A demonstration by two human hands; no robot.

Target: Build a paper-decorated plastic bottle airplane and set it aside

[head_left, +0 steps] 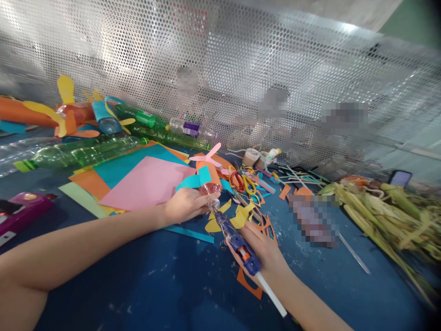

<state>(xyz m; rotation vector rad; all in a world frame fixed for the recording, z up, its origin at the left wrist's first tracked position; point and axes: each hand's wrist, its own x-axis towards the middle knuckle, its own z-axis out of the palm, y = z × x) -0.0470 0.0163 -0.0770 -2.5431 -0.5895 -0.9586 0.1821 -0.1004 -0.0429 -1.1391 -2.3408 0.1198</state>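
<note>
A small clear plastic bottle lies in the grip of my left hand, its neck pointing toward me. Orange and blue paper wraps its body, with blue paper strips sticking out at the sides and a pink paper propeller at the far end. My right hand is wrapped around a dark blue hot glue gun. The gun's nozzle meets or nearly meets the bottle's neck; I cannot tell whether they touch. From its back end sticks a white glue stick. Yellow paper petals lie beside the gun.
Coloured paper sheets lie left of centre, with green bottles behind. Scissors and paper scraps sit beyond my right hand. Corn husks cover the right side. A purple device is at far left. A perforated metal panel closes the back.
</note>
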